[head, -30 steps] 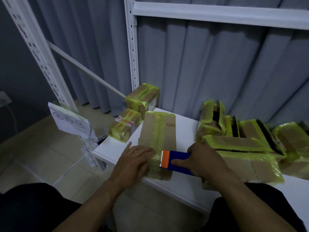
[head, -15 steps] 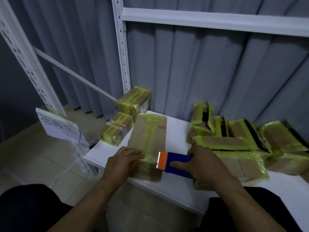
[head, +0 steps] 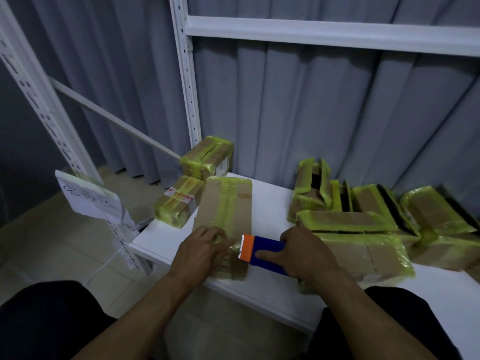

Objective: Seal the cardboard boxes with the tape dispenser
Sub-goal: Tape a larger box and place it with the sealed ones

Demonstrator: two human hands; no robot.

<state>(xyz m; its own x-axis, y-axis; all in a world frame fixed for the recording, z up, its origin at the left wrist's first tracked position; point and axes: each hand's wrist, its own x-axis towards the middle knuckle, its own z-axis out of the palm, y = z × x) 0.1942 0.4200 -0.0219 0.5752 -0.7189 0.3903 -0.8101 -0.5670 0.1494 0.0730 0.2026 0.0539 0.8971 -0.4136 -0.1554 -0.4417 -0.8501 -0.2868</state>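
Head view is looking down on a white table (head: pixel 270 201), where a long flat cardboard box (head: pixel 226 203) is lying lengthwise away from the person, a strip of yellow-green tape running down its middle. The left hand (head: pixel 200 252) is lying on the near end of this box, its fingers (head: pixel 218 233) stretched out fairly straight and close together, pressing the glossy tape down and gripping nothing. The right hand (head: pixel 306 253) is holding the tape dispenser (head: pixel 262 252) just beside the left hand, with fingers curled over its blue body and the thumb lying along the near side. The dispenser's orange toothed end is pointing left and meeting the tape at the near right part of the box, just beside the left fingertips. To the right, a pile of taped boxes (head: pixel 363 250) is crowding the table, some lying flat and others leaning on edge against the grey curtain (head: pixel 311 100). At the table's far left corner two smaller taped boxes are sitting, the upper box (head: pixel 207 158) partly resting on the lower box (head: pixel 179 201). A white rack upright (head: pixel 187 74) is rising behind them, and a handwritten paper note (head: pixel 88 198) is hanging from the nearer post at the left
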